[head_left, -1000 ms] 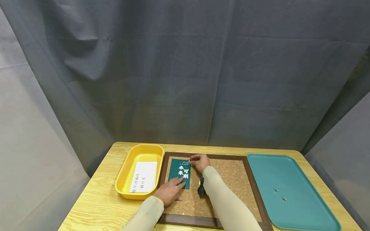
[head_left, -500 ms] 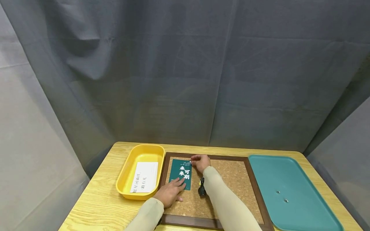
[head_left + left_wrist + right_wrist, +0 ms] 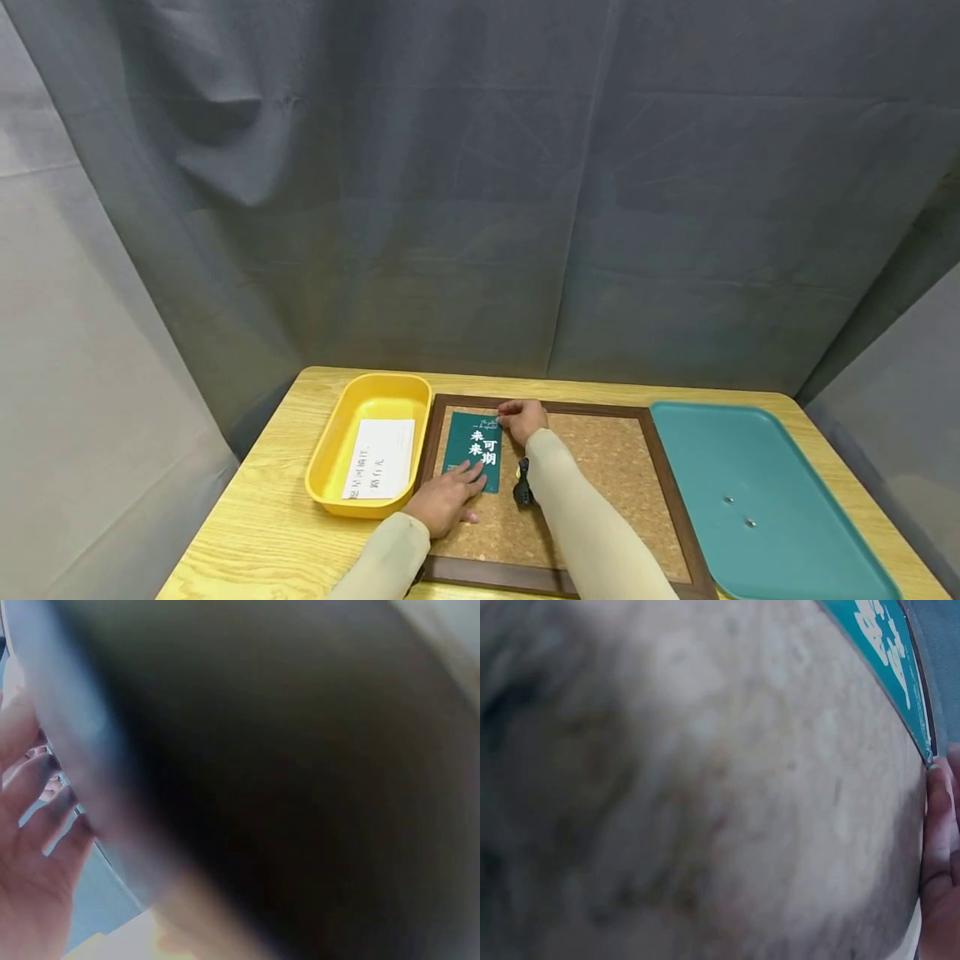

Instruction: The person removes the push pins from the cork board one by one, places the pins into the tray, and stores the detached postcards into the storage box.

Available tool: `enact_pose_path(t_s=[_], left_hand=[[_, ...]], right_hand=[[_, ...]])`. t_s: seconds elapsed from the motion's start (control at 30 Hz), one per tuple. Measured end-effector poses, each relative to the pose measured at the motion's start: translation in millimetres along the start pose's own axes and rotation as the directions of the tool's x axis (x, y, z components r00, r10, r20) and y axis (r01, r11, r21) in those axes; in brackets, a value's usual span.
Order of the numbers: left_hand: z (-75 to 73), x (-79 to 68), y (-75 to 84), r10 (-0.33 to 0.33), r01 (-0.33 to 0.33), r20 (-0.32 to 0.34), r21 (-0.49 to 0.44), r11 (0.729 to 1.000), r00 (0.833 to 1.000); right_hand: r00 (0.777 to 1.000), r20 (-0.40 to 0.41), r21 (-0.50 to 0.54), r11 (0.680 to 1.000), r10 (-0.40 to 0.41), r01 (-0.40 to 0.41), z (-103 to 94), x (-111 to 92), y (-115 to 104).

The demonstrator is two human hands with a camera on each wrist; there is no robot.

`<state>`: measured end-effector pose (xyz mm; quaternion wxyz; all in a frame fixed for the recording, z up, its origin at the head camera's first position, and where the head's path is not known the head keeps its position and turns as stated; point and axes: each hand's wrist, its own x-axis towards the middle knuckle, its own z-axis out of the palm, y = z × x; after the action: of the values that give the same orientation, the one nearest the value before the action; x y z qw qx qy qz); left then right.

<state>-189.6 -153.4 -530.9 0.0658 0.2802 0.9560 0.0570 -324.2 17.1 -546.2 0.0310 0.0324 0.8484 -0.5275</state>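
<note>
A dark green card (image 3: pixel 465 428) with white lettering lies at the upper left of a brown-framed cork board (image 3: pixel 607 475). My left hand (image 3: pixel 447 502) rests flat over the card's lower edge, fingers straight and spread; these fingers also show at the left of the left wrist view. At the card's upper right corner, my right hand (image 3: pixel 525 420) pinches a small clear pushpin (image 3: pixel 930 763) between thumb and fingertips. The fingers mostly hide the pin in the head view. In the right wrist view the pin overlaps the card's corner tip.
Left of the board stands a yellow tray (image 3: pixel 328 450) with a white handwritten card (image 3: pixel 381 458) in it. A teal tray (image 3: pixel 757 450) sits on the right, bearing small pins (image 3: pixel 751 523). Grey curtains (image 3: pixel 450 208) enclose the wooden table (image 3: pixel 240 517).
Everything on the table has shifted slightly right in the head view. Both hands keep their places on the card, the right one still pinching at its corner.
</note>
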Motion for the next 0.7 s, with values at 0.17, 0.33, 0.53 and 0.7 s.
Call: enact_pose_path(t_s=[0.17, 0.33, 0.53, 0.7], left_hand=[[0.5, 0.4, -0.7, 0.002, -0.002, -0.002, -0.013, 1.0, 1.0], [1.4, 0.0, -1.4, 0.001, -0.001, -0.005, -0.011, 1.0, 1.0], [2.2, 0.9, -1.0, -0.006, 0.006, -0.002, -0.016, 1.0, 1.0], [2.1, 1.0, -1.2, -0.011, 0.011, -0.008, -0.03, 0.999, 1.0]], right_hand=[[1.0, -0.028, -0.025, 1.0, 0.009, -0.009, 1.5, 0, -5], [0.998, -0.065, -0.036, 0.999, 0.003, -0.006, 6.4, 4, -4], [0.994, -0.109, -0.039, 0.999, 0.002, -0.007, 9.9, 2, -5], [0.991, -0.134, -0.043, 0.999, -0.008, 0.002, 11.4, 3, -5]])
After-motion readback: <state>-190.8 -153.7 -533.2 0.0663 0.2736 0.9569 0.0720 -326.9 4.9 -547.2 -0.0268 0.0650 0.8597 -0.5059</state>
